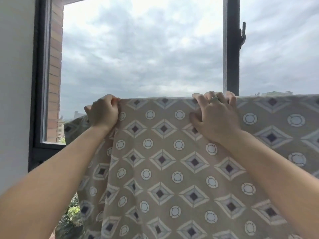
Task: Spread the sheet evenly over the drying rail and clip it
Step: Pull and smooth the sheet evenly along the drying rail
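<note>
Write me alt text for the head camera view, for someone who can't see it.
Two bare hands grip the top edge of a tan sheet printed with diamonds and circles, the left hand bunching fabric near its end, the right hand, wearing a ring, pressed flat. Behind is an open dark-framed window and cloudy sky; no clips show.

The sheet is tan fabric printed with repeating rows of white-outlined diamonds with dark purple centres, alternating with rows of pale blue circles in white rings. It hangs vertically in front of an open window, its top edge forming a nearly straight horizontal line that runs off the right side of the view. The rail beneath that fold is hidden by the fabric. At the left end the cloth bunches and droops lower, with vertical folds running downward.
</note>
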